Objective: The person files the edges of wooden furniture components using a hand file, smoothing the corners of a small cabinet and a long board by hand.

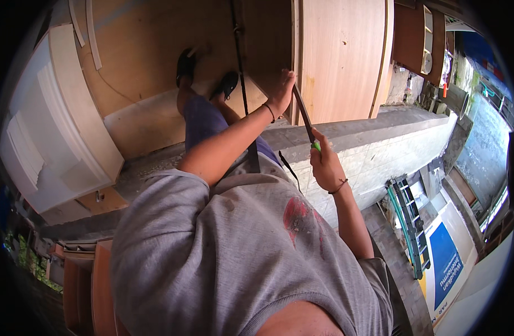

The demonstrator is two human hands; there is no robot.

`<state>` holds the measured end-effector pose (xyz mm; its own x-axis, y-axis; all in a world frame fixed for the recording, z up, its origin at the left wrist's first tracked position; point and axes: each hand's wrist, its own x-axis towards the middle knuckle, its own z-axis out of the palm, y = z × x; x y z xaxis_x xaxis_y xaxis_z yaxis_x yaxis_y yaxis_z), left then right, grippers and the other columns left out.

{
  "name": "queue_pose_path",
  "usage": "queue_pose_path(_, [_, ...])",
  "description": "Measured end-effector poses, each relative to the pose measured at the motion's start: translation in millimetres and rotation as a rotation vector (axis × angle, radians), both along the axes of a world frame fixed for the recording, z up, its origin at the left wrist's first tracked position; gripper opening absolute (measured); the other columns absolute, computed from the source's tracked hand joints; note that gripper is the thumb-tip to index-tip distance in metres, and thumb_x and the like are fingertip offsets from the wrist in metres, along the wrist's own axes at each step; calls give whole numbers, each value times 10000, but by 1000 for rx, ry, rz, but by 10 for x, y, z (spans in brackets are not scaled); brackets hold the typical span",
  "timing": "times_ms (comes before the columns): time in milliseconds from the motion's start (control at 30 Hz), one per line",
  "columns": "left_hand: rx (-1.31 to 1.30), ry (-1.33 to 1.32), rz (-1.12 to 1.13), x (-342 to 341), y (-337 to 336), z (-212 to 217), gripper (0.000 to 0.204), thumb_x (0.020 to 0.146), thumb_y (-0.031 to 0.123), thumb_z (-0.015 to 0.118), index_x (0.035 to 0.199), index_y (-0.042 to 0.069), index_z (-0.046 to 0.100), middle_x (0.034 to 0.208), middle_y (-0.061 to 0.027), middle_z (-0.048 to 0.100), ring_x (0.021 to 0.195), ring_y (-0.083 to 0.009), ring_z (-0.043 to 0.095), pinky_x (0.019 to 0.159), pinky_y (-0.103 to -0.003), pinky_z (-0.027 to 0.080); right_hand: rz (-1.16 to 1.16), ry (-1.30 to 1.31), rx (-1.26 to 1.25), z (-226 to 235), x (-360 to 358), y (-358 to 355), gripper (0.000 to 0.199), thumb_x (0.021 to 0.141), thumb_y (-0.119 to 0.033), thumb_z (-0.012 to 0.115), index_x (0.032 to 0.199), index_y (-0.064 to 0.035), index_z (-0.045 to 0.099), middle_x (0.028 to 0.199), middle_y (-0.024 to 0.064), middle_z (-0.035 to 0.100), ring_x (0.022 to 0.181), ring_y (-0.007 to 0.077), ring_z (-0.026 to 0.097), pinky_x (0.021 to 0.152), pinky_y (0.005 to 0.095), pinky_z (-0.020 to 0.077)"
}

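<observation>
My right hand (329, 167) is closed around the green handle of a long, flat, dark file (304, 115). The blade slants up and to the left along the edge of a light wood-grain cabinet panel (341, 61). At the blade's far end is my left hand (281, 96), its fingers closed at the tip beside the panel's edge. Part of the left fingers is hidden, so their exact hold on the tip is hard to see. A dark inner side of the cabinet (268, 45) lies left of that edge.
A low tiled ledge (352, 148) runs below the cabinet. To the left stands a white cabinet piece (55, 129). A black and green ladder-like rack (408, 224) and a blue-and-white printed board (445, 263) are at right. A dark strap (241, 73) hangs near my legs.
</observation>
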<state>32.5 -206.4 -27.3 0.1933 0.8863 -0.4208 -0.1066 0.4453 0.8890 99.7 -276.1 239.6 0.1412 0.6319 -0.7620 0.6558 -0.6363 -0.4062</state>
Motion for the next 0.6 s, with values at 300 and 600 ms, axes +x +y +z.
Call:
queue_pose_path(300, [-387,-198,-233,-260,7,-57,791,982,574,297,1478,-34,195,1571,-142,164,1457,-211,126,1174,-289,102,70,-49,-116,-396,33,-53,467,921,-158,467,1375,-112,368,883,319,623,853,511,583,749,549,449])
queue_pose_path(600, [-150,-143,-430,-231,-686,218,649,1028,429,207,1424,-86,221,1519,-293,157,1441,-366,123,1165,-392,163,197,-134,-477,452,73,248,554,875,-127,544,1407,-101,391,842,226,668,788,340,676,713,442,516])
